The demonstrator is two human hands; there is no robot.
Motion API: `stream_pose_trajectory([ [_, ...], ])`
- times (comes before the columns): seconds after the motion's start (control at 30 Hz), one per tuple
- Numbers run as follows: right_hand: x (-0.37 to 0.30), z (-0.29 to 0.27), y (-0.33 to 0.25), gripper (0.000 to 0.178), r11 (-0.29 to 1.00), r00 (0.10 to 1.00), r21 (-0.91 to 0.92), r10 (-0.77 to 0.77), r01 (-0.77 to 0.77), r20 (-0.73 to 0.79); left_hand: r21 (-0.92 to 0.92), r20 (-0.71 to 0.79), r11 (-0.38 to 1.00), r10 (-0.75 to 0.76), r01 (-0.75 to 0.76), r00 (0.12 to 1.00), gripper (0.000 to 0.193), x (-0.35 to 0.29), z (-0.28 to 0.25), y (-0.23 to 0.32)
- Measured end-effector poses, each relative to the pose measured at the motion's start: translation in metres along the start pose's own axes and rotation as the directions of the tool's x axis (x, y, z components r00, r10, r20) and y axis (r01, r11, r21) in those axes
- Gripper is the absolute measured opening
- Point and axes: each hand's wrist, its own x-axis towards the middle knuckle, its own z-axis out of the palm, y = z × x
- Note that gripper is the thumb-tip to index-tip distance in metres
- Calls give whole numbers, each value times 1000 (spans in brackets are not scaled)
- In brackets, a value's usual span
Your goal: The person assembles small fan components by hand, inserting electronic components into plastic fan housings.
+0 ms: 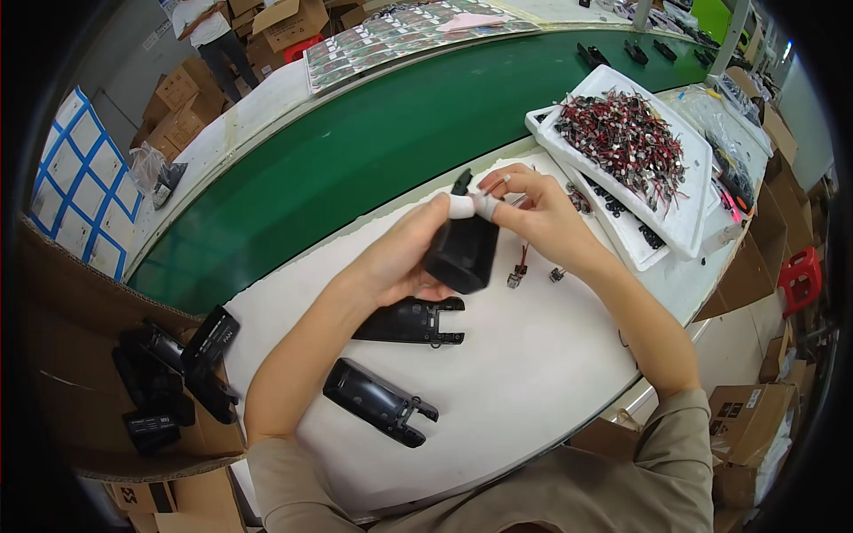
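Note:
My left hand (400, 253) is wrapped round a black plastic housing (462, 253), held tilted above the white work surface. A white cover sits on that thumb. My right hand (542, 209) is closed at the housing's upper end, its fingertips pinching a thin wired part (496, 185) that is mostly hidden. Below my hands lie two black half shells with forked ends: one shell (413, 322) partly under my left hand, the other shell (378, 400) nearer me. Small parts with red wires (517, 275) rest right of the housing, beside another small part (557, 274).
At the right, a white foam tray (693, 235) heaped with red-wired parts (622, 147) rests on another foam tray (644, 258). A green conveyor belt (355, 133) runs behind. At left stands a cardboard box (80, 293) with black housings (169, 355). A person (209, 35) stands far left.

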Motion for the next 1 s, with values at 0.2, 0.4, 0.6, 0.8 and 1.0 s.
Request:
stream_pose_trajectory([
  [0.2,4,-17,1,36,998,961,57,-19,36,-276,167,-49,975,155,-145,987,38,39,-32,25],
  [0.4,6,-20,7,22,971,903,-146,-229,187,-363,458,-220,860,356,-226,908,34,138,-93,58],
  [0.6,7,-18,12,18,956,911,-208,-266,207,-315,574,-551,808,504,-136,665,46,192,-100,64],
  [0.8,5,-21,10,18,956,914,-197,-269,216,-303,642,-252,744,436,-187,864,62,109,-65,57],
  [1.0,6,-25,18,19,924,955,-289,-285,252,-79,946,323,-15,-4,-323,946,93,-46,-35,20],
])
